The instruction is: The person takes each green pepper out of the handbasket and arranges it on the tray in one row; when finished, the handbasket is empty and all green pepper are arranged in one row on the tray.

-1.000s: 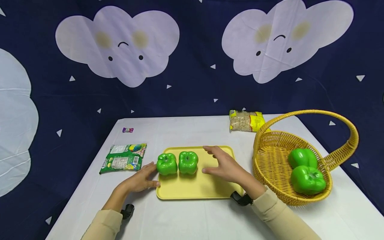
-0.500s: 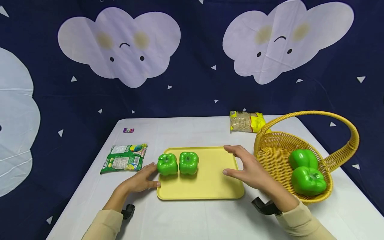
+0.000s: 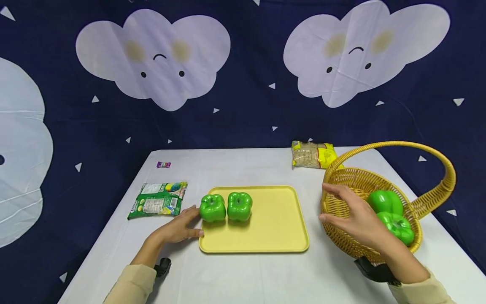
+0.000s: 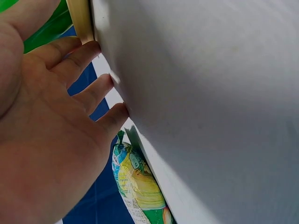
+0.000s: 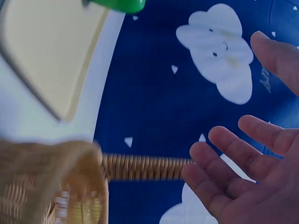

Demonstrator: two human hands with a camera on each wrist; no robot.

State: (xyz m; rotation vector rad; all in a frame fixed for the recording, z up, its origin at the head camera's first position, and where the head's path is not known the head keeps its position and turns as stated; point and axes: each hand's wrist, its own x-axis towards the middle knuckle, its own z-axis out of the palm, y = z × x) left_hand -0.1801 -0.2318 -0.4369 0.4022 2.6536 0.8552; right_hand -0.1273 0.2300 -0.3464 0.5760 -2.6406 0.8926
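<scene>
Head: hands (image 3: 176, 230) (image 3: 360, 219) apart, left at tray (image 3: 271, 223) edge, open room between

The bench (image 3: 235, 274) has a white surface. On its left part lies a green packet (image 3: 157, 199), flat, with a barcode on the side that faces up. Farther back, near the left corner, there is a small purple wrapper (image 3: 164, 164). Near the back edge, toward the right, lies a yellow bag (image 3: 311, 155) which is partly transparent. Behind the bench is a dark blue backdrop (image 3: 250, 101) with white clouds (image 3: 163, 78) and small triangles (image 3: 78, 167).
</scene>
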